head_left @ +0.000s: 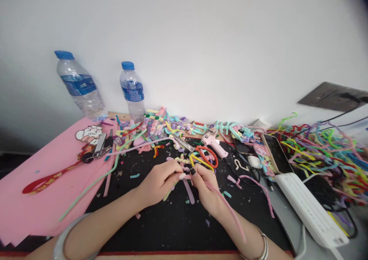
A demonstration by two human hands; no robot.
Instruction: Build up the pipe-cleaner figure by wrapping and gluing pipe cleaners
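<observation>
My left hand (162, 181) pinches a small pink twisted piece at the near end of a pink pipe cleaner (227, 206). Close beside it, my right hand (204, 187) grips the same pipe cleaner, whose loose tail runs back over my right forearm. Fingers partly hide the twisted part. Beneath and behind the hands lie more pipe cleaner pieces, among them a lilac strip (189, 192). Scissors (205, 156) with red and yellow handles rest just beyond my right hand. A pink glue gun (215, 144) lies farther back.
Pink sheets (57, 156) cover the left, with keys (102, 151) and a red strap on top. Two water bottles (132, 87) stand by the wall. A white power strip (312, 210), a phone (277, 152) and a tangle of pipe cleaners (324, 149) occupy the right. Scraps litter the black mat (172, 229).
</observation>
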